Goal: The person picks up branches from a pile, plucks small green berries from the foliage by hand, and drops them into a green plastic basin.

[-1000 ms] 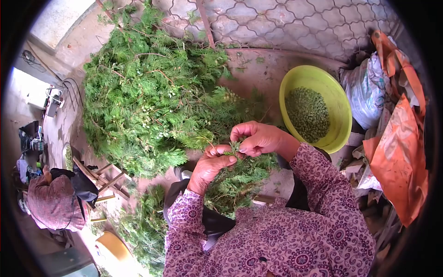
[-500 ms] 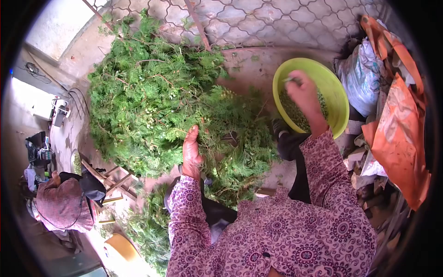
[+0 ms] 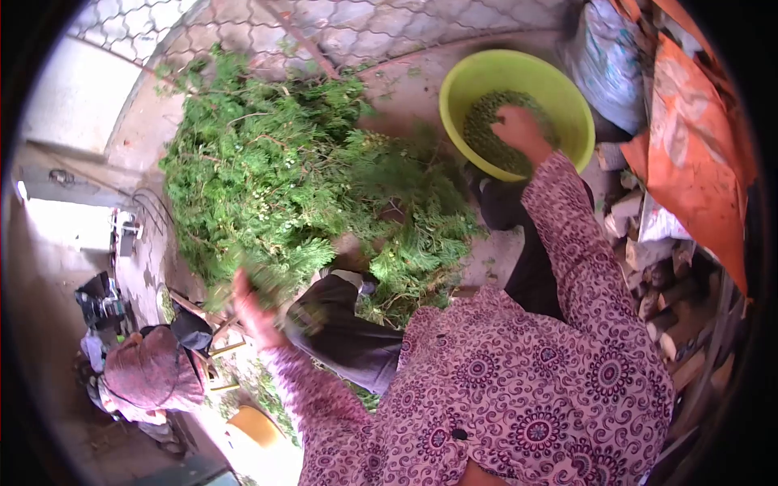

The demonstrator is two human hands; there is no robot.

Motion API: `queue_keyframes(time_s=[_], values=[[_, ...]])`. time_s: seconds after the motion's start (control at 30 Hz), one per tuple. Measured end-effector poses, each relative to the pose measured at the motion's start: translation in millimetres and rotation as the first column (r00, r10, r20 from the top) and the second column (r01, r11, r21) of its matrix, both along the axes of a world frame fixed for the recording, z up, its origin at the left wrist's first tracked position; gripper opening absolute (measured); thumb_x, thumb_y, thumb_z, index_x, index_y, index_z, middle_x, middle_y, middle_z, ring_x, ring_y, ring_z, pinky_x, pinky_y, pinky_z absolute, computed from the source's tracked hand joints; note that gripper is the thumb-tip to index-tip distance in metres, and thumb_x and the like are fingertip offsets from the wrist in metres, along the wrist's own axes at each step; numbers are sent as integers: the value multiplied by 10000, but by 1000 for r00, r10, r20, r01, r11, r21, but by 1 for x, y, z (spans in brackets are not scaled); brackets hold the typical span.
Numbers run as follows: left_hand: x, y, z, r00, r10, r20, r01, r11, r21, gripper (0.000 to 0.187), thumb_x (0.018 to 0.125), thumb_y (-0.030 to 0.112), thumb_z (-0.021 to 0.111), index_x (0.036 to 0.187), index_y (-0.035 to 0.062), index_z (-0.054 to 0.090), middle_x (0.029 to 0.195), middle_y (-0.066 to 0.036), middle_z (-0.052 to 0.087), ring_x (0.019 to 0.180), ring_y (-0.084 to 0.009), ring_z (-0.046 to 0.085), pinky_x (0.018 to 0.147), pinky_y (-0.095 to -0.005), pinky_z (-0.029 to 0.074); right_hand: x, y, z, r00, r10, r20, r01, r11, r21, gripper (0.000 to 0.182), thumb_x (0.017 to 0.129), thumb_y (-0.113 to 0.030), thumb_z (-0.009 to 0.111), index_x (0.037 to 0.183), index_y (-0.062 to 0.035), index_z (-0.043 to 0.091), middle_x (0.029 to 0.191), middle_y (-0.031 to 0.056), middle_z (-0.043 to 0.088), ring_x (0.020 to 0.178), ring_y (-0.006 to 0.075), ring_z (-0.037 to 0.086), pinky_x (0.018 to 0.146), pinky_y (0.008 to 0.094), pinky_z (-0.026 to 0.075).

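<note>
My left hand [image 3: 254, 314] is blurred by motion at the left edge of the heap of green conifer branches [image 3: 267, 162]. It is closed on a leafy sprig [image 3: 271, 282], which is smeared as well. My right hand [image 3: 523, 130] reaches inside the lime-green tub [image 3: 579, 105], just over the small green cones or berries [image 3: 484, 134] in it. Its fingers are bent together, and whatever they may hold is hidden. More branches [image 3: 421, 251] lie between my legs.
A person in a patterned garment [image 3: 154, 368] sits at the left, near a yellow basin [image 3: 258, 425]. On the right are a white sack [image 3: 608, 65], an orange tarp [image 3: 697, 154] and stacked firewood [image 3: 673, 316]. Wire mesh [image 3: 389, 32] runs along the back.
My left hand has swung left and toward me, away from the middle of the heap, with a sprig. My right hand has lowered into the tub. The camera view has shifted.
</note>
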State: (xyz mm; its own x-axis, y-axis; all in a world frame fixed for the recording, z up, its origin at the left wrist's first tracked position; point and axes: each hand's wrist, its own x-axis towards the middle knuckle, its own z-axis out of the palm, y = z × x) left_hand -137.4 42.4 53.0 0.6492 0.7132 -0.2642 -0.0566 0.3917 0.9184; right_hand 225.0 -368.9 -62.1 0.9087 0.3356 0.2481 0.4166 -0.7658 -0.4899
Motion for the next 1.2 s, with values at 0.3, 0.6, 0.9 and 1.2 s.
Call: queue_keyframes(time_s=[0.3, 0.6, 0.9, 1.2], values=[[-329, 96, -37, -175, 517, -838, 536, 764, 360, 305, 783, 224, 495, 878, -43, 608, 836, -146, 601, 758, -241, 548, 671, -359, 440, -20, 29, 7, 982, 64, -178, -69, 997, -26, 211, 646, -149, 557, 772, 11, 612, 794, 216, 583, 782, 357, 567, 704, 424, 452], [-198, 54, -30, 111, 657, -746, 864, 308, 399, 320, 747, 248, 525, 875, -33, 609, 849, -186, 597, 807, -331, 553, 753, -409, 424, -61, 65, -93, 871, 298, -390, -384, 909, -162, 242, 654, -186, 544, 685, 44, 613, 741, 222, 588, 718, 352, 578, 648, 410, 466], [50, -15, -31, 761, 227, -608, 615, 48, 787, 339, 693, 157, 665, 963, -27, 578, 965, -186, 581, 916, -322, 545, 794, -382, 446, -134, 63, -188, 697, 121, -706, -471, 820, -325, 319, 655, -307, 567, 671, 7, 621, 752, 210, 592, 680, 360, 566, 604, 442, 448], [106, -20, -79, 563, 36, -826, 827, -23, 562, 382, 693, 219, 654, 1006, 23, 556, 972, -185, 555, 886, -341, 538, 747, -405, 442, -131, 67, -218, 739, -21, -674, -180, 957, -228, 438, 670, -303, 578, 992, -7, 569, 930, 223, 578, 879, 356, 555, 761, 392, 440]])
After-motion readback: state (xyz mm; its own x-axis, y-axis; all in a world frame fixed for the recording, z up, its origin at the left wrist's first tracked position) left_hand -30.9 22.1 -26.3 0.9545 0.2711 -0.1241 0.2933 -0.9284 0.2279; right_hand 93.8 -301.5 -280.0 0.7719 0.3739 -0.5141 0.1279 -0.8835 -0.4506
